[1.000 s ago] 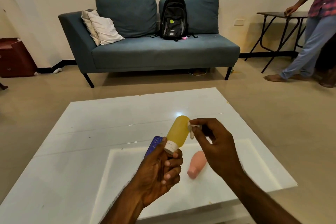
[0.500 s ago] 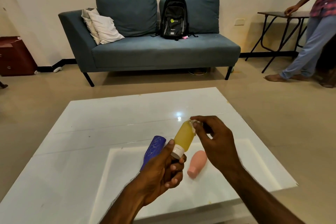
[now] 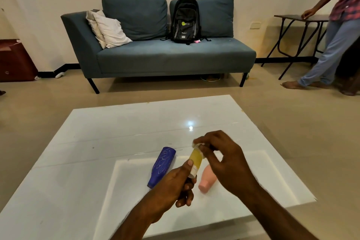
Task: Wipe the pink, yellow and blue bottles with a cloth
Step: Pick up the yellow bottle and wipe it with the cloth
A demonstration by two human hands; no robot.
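My left hand [image 3: 175,185] grips the yellow bottle [image 3: 196,159] by its white cap end and holds it tilted above the white table [image 3: 97,152]. At the bottle's far end my right hand [image 3: 224,160] pinches a small white cloth [image 3: 195,143] against it; most of the cloth is hidden by the fingers. The blue bottle [image 3: 161,166] lies on its side on the table just left of my hands. The pink bottle [image 3: 207,180] lies on its side under my right hand, partly covered by it.
A blue sofa [image 3: 165,52] with a black backpack [image 3: 185,19] and white pillows [image 3: 109,29] stands beyond the table. At the far right a person [image 3: 335,31] stands leaning on a dark folding table [image 3: 300,18]. A dark red box [image 3: 13,60] sits at the left wall.
Both hands have lowered the yellow bottle toward the table and tilted it flatter. My right hand with the cloth slid up to the bottle's far end. The blue bottle shows more fully now.
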